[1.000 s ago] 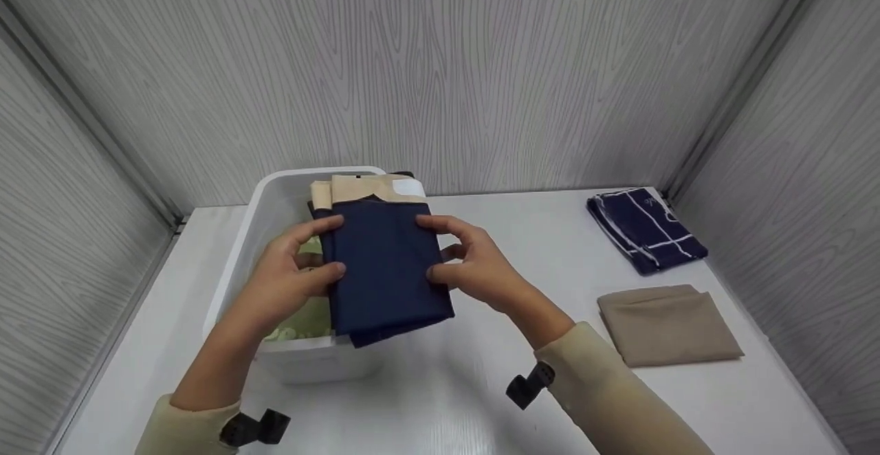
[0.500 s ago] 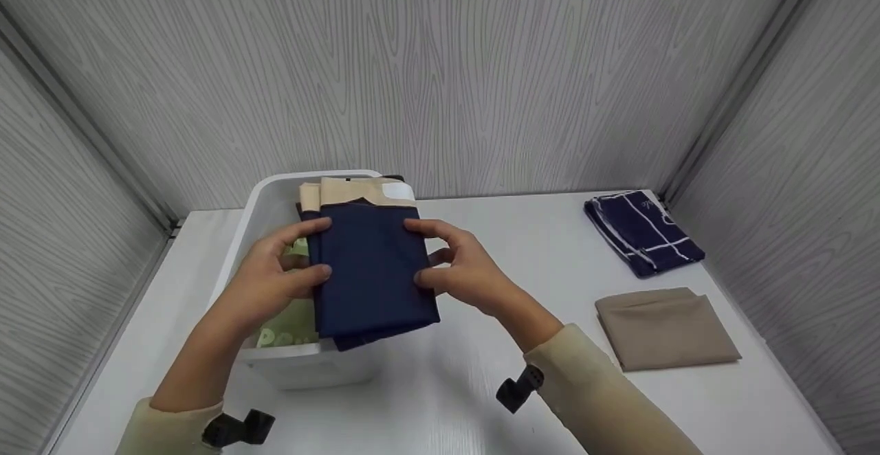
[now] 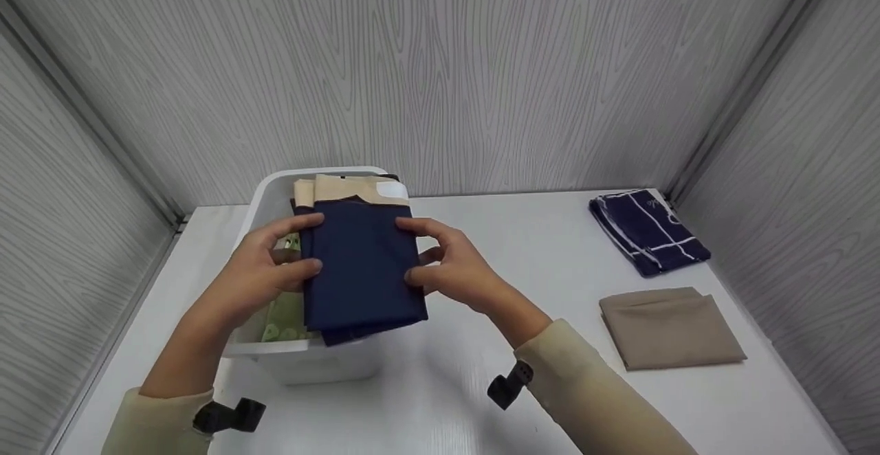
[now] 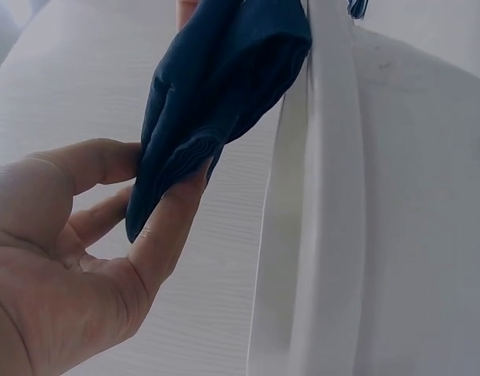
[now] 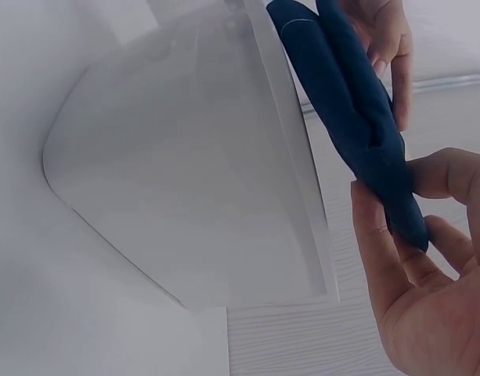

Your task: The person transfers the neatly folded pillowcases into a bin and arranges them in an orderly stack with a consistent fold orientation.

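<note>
A folded navy cloth [image 3: 364, 262] with a beige band and a white patch along its far end is held up over the white bin [image 3: 256, 225]. My left hand [image 3: 258, 269] pinches its left edge, thumb and fingers on opposite faces. On the right edge my right hand [image 3: 457, 262] grips it the same way. In the left wrist view the layered folds of the navy cloth [image 4: 216, 78] show between the fingers, close beside the bin's rim. From the right wrist, the navy cloth [image 5: 353, 102] appears edge-on as a thick folded bundle. It hides part of the bin's inside.
Green fabric with pale lettering [image 3: 285, 317] lies inside the bin. To the right on the white table [image 3: 522, 249] are a folded navy cloth with white lines [image 3: 650, 231] and a folded taupe cloth [image 3: 674, 328]. Grey wood-grain panels [image 3: 440, 84] wall in the back and sides.
Both hands have carried the navy cloth a little to the left, further over the bin. Their hold is the same, and the two cloths on the right have stayed put.
</note>
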`<state>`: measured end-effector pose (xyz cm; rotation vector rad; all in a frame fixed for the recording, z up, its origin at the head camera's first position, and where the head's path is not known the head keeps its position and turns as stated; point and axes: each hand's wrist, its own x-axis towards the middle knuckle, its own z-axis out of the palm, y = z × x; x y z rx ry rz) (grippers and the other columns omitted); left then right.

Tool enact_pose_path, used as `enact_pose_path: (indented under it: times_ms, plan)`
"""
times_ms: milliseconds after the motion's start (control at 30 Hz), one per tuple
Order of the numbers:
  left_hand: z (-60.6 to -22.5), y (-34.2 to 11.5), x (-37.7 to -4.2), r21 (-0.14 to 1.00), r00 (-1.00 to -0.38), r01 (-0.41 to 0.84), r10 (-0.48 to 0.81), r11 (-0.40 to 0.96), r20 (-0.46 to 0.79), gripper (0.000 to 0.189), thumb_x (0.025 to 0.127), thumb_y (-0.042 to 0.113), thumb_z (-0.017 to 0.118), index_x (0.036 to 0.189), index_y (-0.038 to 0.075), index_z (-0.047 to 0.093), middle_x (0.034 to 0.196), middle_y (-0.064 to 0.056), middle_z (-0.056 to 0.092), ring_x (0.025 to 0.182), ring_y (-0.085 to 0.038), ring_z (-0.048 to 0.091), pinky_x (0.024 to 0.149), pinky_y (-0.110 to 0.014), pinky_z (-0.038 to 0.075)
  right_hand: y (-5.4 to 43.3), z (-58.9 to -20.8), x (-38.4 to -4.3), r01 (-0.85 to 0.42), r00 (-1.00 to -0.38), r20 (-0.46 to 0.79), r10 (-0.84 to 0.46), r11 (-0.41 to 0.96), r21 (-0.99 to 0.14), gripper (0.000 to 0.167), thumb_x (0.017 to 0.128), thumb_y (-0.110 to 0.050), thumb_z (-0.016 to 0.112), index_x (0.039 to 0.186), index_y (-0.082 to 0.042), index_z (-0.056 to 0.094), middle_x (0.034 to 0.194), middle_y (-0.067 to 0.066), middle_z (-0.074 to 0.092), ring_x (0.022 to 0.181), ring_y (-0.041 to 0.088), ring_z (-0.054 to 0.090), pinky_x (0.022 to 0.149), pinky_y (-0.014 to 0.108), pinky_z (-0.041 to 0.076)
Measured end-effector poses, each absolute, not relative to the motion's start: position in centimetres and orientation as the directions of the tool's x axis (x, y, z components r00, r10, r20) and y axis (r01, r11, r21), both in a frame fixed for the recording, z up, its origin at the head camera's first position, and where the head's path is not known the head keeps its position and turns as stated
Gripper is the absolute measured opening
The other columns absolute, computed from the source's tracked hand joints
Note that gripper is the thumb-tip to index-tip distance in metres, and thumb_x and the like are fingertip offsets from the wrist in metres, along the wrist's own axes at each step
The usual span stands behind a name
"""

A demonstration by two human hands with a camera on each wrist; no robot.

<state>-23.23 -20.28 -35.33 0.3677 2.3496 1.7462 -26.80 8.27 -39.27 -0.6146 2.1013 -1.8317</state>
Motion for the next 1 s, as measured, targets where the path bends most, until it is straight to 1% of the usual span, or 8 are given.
enact_pose_path:
  times_ms: [233, 467, 700, 833, 1000]
  plan:
    - [-35.5, -21.0, -23.8, 0.956, -0.951, 0.068, 0.309, 0.284, -0.024, 0.069, 0.093, 0.001, 0.064, 0.154, 0.009, 0.035, 0.156, -0.016, 0.030, 0.111, -0.024, 0.066, 0.080, -0.035, 0.060, 7.6, -39.2, -27.0, -0.117, -0.867, 0.053, -0.496, 0.099, -0.988, 0.075, 0.079, 0.003, 0.067, 0.146, -0.024, 0.050, 0.144, 0.003, 0.044, 0.100, 0.026, 0.062, 0.072, 0.040, 0.061]
    - [-35.6, -21.6, -24.3, 0.950, -0.950, 0.063, 0.311, 0.305, -0.036, 0.068, 0.093, 0.000, 0.064, 0.154, 0.009, 0.035, 0.157, -0.016, 0.028, 0.116, -0.030, 0.063, 0.081, -0.035, 0.059, 7.1, -39.2, -27.2, -0.105, -0.864, 0.040, -0.502, 0.102, -0.989, 0.075, 0.080, 0.002, 0.069, 0.147, -0.024, 0.049, 0.146, 0.003, 0.043, 0.101, 0.025, 0.063, 0.074, 0.040, 0.061]
    - [-35.6, -22.1, -24.6, 0.937, -0.950, 0.049, 0.304, 0.345, -0.063, 0.068, 0.093, 0.001, 0.063, 0.155, 0.009, 0.035, 0.158, -0.016, 0.027, 0.113, -0.028, 0.065, 0.080, -0.035, 0.060, 6.4, -39.3, -27.3, -0.096, -0.864, 0.037, -0.502, 0.092, -0.991, 0.076, 0.079, 0.003, 0.069, 0.147, -0.023, 0.049, 0.145, 0.003, 0.044, 0.101, 0.026, 0.064, 0.074, 0.041, 0.061]
    - [-35.6, -22.4, -24.6, 0.929, -0.953, 0.043, 0.293, 0.369, -0.072, 0.068, 0.093, 0.001, 0.063, 0.155, 0.010, 0.035, 0.157, -0.017, 0.029, 0.113, -0.029, 0.064, 0.079, -0.035, 0.060, 6.0, -39.3, -27.3, -0.084, -0.862, 0.025, -0.506, 0.095, -0.992, 0.077, 0.078, 0.002, 0.069, 0.147, -0.024, 0.048, 0.145, 0.003, 0.043, 0.103, 0.026, 0.064, 0.074, 0.041, 0.061]
    - [-35.8, -22.7, -24.7, 0.920, -0.956, 0.040, 0.282, 0.391, -0.079, 0.069, 0.093, 0.002, 0.063, 0.155, 0.010, 0.034, 0.157, -0.018, 0.028, 0.114, -0.030, 0.064, 0.079, -0.035, 0.060, 5.3, -39.3, -27.4, -0.067, -0.867, 0.010, -0.498, 0.097, -0.993, 0.077, 0.077, 0.003, 0.070, 0.147, -0.025, 0.050, 0.144, 0.002, 0.044, 0.101, 0.025, 0.065, 0.073, 0.040, 0.061]
